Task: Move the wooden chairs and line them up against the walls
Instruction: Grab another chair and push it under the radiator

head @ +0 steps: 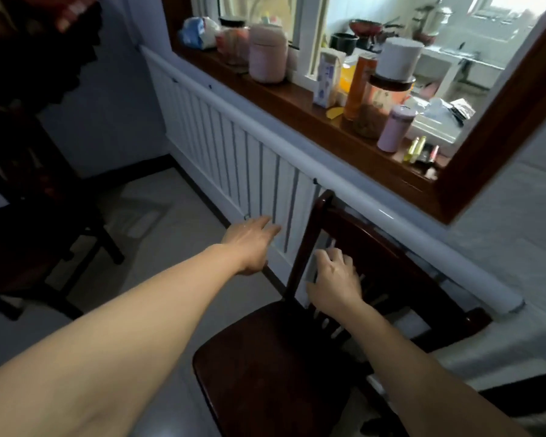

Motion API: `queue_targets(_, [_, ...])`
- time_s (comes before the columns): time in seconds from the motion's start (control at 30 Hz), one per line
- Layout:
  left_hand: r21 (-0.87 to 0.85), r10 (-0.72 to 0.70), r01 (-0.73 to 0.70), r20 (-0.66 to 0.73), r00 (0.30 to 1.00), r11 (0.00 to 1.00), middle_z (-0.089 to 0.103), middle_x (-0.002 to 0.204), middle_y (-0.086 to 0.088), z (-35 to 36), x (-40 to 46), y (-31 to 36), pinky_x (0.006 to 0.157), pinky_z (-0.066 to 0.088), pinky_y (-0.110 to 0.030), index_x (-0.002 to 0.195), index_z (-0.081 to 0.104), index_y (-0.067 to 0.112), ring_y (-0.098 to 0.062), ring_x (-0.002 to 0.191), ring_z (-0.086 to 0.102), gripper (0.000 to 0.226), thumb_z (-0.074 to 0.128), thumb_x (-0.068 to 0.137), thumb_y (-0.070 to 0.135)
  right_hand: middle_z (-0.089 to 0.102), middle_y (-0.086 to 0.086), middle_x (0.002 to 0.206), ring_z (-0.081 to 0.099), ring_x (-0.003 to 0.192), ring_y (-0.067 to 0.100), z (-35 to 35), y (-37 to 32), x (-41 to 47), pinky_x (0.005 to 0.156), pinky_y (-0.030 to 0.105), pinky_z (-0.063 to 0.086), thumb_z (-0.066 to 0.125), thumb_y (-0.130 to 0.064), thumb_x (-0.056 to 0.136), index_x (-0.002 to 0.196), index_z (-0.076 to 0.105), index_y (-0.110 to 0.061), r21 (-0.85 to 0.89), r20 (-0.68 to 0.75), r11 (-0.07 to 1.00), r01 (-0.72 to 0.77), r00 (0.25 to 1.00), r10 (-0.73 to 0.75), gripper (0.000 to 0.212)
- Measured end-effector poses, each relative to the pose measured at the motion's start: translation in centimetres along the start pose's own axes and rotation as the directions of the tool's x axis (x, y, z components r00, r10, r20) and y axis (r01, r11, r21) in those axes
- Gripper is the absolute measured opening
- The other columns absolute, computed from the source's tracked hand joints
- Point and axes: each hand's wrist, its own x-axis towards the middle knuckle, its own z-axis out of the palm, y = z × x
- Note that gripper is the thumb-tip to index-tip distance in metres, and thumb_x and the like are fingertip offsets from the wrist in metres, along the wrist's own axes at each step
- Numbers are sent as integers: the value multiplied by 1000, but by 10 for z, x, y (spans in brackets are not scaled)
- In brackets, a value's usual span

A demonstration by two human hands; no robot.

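A dark wooden chair (275,367) fills the lower right of the frame, its back pressed close against the white slatted radiator cover (234,152) under the window, so this one looks as good as placed and the step in hand seems to be the last nudge or the letting go. The right hand (333,280) rests at the chair's backrest near its left post, fingers curled down over the rail and slats; whether they truly grip the wood or merely lie on it, I cannot tell. The left hand (249,239) reaches out in mid-frame, fingers loosely spread and holding nothing, beside the chair and in front of the cover. A second chair (41,234) stands at the left edge, well apart from this wall, and I'd judge it wants moving next, which calls for a turn and both hands on its back. That chair is dark and blurred. The first chair's legs are cut off below, and the windowsill (297,108) clutter of jars and bottles is soft.
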Motion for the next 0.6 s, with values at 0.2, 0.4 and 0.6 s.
queue_targets(0.2, [-113, -186, 186, 13, 982, 976, 11, 157, -4, 11, -85, -111, 111, 28, -44, 148, 14, 26, -27, 141, 22, 79, 62, 85, 28, 32, 7, 145, 30, 132, 30, 28, -116, -12, 101, 42, 36, 58, -25, 85, 141, 30, -18, 12, 98, 991, 131, 986, -131, 63])
queue_targets(0.4, [-146, -399, 397, 11, 917, 906, 18, 155, -5, 26, -180, -232, 110, 23, -47, 146, 15, 24, -27, 138, 28, 76, 60, 85, 33, 30, 9, 146, 31, 131, 30, 64, -248, -27, 104, 44, 37, 58, -29, 84, 141, 30, -17, 11, 202, 953, 304, 932, -300, 64])
queue_targets(0.6, [-244, -562, 548, 17, 827, 800, 26, 152, -5, 33, -249, -309, 106, 29, -46, 145, 18, 25, -28, 135, 35, 77, 62, 83, 33, 32, 7, 143, 33, 128, 29, 85, -340, -33, 99, 42, 40, 60, -25, 82, 138, 33, -18, 38, 207, 900, 434, 878, -432, 62])
